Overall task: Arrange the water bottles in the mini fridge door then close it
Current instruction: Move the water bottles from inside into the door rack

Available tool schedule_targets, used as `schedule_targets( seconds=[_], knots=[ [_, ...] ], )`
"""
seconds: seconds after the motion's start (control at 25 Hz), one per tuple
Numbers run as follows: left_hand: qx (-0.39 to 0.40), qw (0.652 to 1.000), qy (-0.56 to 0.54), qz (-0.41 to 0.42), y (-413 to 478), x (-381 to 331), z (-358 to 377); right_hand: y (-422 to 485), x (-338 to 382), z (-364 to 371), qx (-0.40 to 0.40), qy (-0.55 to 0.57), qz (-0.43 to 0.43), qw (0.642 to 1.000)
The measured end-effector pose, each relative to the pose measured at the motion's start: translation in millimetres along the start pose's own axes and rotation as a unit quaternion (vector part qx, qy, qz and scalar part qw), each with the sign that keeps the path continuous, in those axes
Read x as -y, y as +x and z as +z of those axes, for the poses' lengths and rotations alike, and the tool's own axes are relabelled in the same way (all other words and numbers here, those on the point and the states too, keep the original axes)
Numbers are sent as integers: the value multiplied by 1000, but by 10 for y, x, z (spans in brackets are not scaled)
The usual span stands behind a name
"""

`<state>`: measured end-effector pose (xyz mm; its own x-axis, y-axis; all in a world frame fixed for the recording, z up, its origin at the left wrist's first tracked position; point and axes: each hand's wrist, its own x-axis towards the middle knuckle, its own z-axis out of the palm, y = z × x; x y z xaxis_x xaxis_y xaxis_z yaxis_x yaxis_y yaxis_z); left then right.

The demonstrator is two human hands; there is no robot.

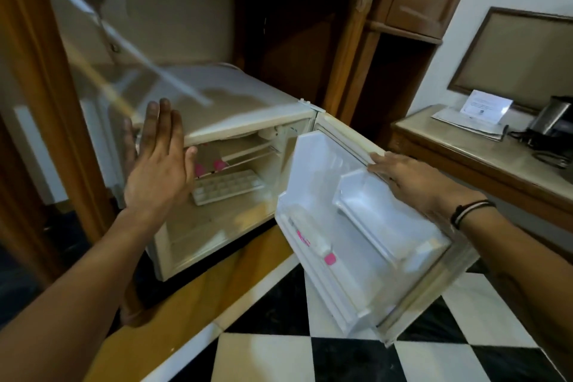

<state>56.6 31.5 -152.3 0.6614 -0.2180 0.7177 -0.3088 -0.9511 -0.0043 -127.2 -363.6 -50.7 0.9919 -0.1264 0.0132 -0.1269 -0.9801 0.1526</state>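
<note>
The left hand (158,158) is spread flat, empty, before the fridge (235,102). The right hand (412,183) lies with fingers extended on the open door's (366,226) top edge. Two bottles (207,166) lie inside.

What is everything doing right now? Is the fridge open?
Fridge: open.
Door: swung wide, its shelves hold no bottles.
Ice tray: lying flat inside the fridge.
Left hand: open, empty, raised.
Right hand: resting on the door's top edge.

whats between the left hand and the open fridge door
In the head view, the fridge's open interior: a white ice cube tray lies between the left hand and the door.
</note>
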Motion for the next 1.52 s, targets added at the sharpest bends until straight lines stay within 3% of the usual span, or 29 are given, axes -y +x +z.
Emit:
schedule_targets(
  seconds=[0.12,0.2,0.36,0.64,0.84,1.12,1.52],
  knots=[
    [-23,1000,13,-7,-28,12,29,26,431,-23,-90,-31,-25,995],
    [-28,999,14,-13,-29,11,52,89,856,187,-97,-15,-52,994],
    [-32,999,30,-6,81,42,63,315,1244,1088,81,-53,-3,995],
    [-65,997,46,22,100,90,178,701,630,2057,191,35,150,969],
    [-70,996,52,28,87,88,219,911,663,2046,145,49,153,976],
    [-84,995,47,-12,98,-5,268,1490,1087,1241,-57,30,90,994],
    [-69,996,59,0,100,15,262,1790,657,1389,-105,89,96,986]
  ],
)
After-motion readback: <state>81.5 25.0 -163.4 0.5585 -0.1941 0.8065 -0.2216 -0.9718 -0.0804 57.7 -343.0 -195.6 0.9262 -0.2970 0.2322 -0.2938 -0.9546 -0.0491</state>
